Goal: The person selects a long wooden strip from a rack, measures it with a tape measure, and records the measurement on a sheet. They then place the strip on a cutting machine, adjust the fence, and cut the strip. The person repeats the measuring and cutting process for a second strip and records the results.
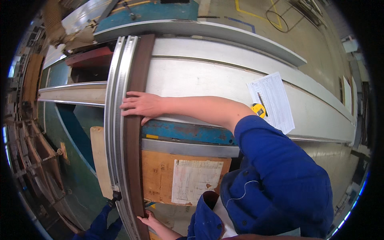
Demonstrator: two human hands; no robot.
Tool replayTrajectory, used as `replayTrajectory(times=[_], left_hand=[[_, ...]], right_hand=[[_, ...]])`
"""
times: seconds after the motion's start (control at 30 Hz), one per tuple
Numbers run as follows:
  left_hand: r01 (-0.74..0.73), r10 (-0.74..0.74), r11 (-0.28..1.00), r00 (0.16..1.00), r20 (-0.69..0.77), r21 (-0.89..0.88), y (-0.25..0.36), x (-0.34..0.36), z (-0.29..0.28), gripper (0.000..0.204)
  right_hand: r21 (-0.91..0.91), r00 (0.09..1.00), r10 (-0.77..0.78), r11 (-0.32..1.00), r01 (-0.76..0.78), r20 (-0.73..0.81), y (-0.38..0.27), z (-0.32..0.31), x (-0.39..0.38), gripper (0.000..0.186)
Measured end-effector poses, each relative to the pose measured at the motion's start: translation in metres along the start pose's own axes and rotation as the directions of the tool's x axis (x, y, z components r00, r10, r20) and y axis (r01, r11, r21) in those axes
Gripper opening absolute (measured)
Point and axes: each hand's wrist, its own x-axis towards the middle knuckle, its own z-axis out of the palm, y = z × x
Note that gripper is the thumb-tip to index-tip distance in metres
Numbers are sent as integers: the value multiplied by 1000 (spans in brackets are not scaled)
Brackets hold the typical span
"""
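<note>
A long dark brown bar (136, 80) lies lengthwise beside a ribbed silver metal profile (116, 132), close along its right side. My right hand (140, 105) reaches across the brown bar from the right. Its fingertips lie over the far edge by the profile, and its thumb is at the near edge. Low in the view, my left hand (149, 221) grips the same bar at its right edge; part of that hand is hidden below. A yellow tape measure (259, 110) and a dark pencil (262, 99) rest on a printed paper sheet (276, 96), right of my right arm.
White panels (192, 76) lie under the sheet; a grey beam (200, 29) runs behind them. A blue steel edge (188, 133) and a cardboard box (158, 168) with a paper (196, 182) are nearer. Another person's blue clothing (102, 222) shows at lower left. A pale rail (72, 94) extends left.
</note>
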Motion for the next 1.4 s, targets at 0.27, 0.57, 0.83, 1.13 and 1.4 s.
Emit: replayTrajectory(times=[0.27, 0.57, 0.83, 1.13, 1.4], left_hand=[[-144, 258, 700, 964, -59, 699, -30, -105, 33, 67], [-685, -150, -691, -174, 973, -229, -175, -283, 216, 75], [-594, -199, -688, -399, 895, -417, -291, -342, 330, 75], [-621, -120, -670, -451, 885, -407, -301, -349, 334, 61], [-680, -78, -615, -452, 889, -399, -296, -351, 334, 58]], right_hand=[[-148, 980, -35, 989, 6, -195, 60, 6, 31, 82], [-76, 953, -80, 995, 60, -292, 70, 14, 36, 63], [-102, 942, -120, 991, 92, -312, 72, 15, 41, 60], [-23, 962, -151, 988, 150, -226, 80, 4, 41, 66], [-28, 976, -179, 984, 177, -121, 89, -14, 45, 69]])
